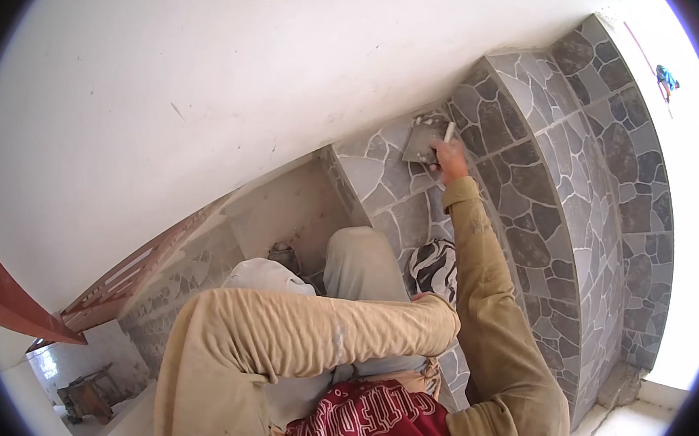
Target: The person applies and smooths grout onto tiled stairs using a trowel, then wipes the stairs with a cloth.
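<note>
A flat trowel point(420, 143) is grasped in the closed grip of the right hand point(450, 161), over stone-patterned tiles point(375, 172) in the upper right-centre of the frame. The left hand is mostly hidden; its grip cannot be told.

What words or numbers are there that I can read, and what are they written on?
Red shirt: there are big pale-edged letters across it, but they are too distorted to spell the whole word for sure.
Flat tool in the right hand: no words I can make out.
Black-and-white patterned thing: no letters I can make out.
I can't read any numbers or signs anywhere else.
</note>
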Demonstrator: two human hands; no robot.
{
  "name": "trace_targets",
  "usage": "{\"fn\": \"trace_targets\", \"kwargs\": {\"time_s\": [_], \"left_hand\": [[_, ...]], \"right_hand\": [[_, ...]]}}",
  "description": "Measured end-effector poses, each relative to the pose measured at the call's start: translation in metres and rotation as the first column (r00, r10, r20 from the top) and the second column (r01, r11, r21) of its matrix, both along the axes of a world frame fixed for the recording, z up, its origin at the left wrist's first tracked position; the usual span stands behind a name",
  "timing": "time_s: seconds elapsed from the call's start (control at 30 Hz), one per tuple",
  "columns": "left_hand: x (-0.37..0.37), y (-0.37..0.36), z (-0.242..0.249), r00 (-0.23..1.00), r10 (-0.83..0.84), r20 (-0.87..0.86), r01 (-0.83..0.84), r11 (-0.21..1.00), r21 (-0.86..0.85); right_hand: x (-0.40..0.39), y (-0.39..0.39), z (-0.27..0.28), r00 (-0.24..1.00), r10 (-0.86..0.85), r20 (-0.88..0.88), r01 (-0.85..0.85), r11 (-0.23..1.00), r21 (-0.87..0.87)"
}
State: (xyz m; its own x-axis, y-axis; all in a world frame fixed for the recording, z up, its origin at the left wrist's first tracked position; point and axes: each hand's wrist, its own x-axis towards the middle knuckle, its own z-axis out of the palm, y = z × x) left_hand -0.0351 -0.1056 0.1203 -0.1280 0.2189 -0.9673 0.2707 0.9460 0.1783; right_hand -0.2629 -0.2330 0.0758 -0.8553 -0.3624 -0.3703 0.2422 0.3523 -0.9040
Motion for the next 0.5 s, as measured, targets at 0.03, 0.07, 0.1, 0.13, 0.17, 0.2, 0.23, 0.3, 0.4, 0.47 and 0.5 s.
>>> {"fn": "trace_targets", "kwargs": {"time_s": [0.03, 0.07, 0.1, 0.13, 0.17, 0.2, 0.23, 0.3, 0.4, 0.47, 0.5], "left_hand": [[-0.005, 0.002, 0.010, 1.000, -0.001, -0.011, 0.001, 1.000, 0.024], [0.001, -0.003, 0.012, 1.000, -0.009, -0.017, 0.010, 0.999, 0.050], [0.003, -0.006, 0.017, 0.999, -0.023, -0.025, 0.025, 0.997, 0.070], [0.007, -0.005, 0.021, 0.999, -0.038, -0.037, 0.041, 0.995, 0.086], [0.006, -0.005, 0.026, 0.997, -0.052, -0.050, 0.056, 0.993, 0.101], [0.013, -0.009, 0.029, 0.996, -0.065, -0.060, 0.071, 0.991, 0.116], [0.019, -0.019, 0.030, 0.995, -0.077, -0.068, 0.085, 0.987, 0.136], [0.020, -0.022, 0.043, 0.992, -0.094, -0.086, 0.108, 0.978, 0.180], [0.016, -0.035, 0.051, 0.990, -0.098, -0.100, 0.120, 0.962, 0.244], [0.018, -0.036, 0.063, 0.987, -0.115, -0.111, 0.142, 0.951, 0.275], [0.021, -0.037, 0.066, 0.985, -0.125, -0.120, 0.155, 0.944, 0.291]], "right_hand": [[-0.005, -0.001, -0.004, 0.994, -0.110, -0.005, 0.109, 0.991, -0.075], [-0.005, 0.004, -0.010, 0.974, -0.226, 0.003, 0.224, 0.963, -0.148], [-0.001, 0.007, -0.016, 0.971, -0.241, 0.006, 0.239, 0.960, -0.148], [0.004, 0.005, -0.024, 0.981, -0.196, 0.000, 0.194, 0.973, -0.124], [0.011, 0.002, -0.033, 0.989, -0.149, -0.005, 0.148, 0.984, -0.102], [0.020, 0.005, -0.052, 0.996, -0.088, 0.013, 0.089, 0.974, -0.209], [0.030, 0.000, -0.033, 0.995, -0.101, 0.016, 0.102, 0.972, -0.211], [0.041, -0.003, 0.005, 0.978, 0.106, 0.177, -0.109, 0.994, 0.007], [0.016, -0.003, -0.010, 0.955, -0.237, 0.178, 0.269, 0.946, -0.183], [0.012, -0.008, -0.015, 0.948, -0.268, 0.169, 0.301, 0.929, -0.214], [0.009, -0.010, -0.017, 0.944, -0.292, 0.151, 0.322, 0.915, -0.242]]}}
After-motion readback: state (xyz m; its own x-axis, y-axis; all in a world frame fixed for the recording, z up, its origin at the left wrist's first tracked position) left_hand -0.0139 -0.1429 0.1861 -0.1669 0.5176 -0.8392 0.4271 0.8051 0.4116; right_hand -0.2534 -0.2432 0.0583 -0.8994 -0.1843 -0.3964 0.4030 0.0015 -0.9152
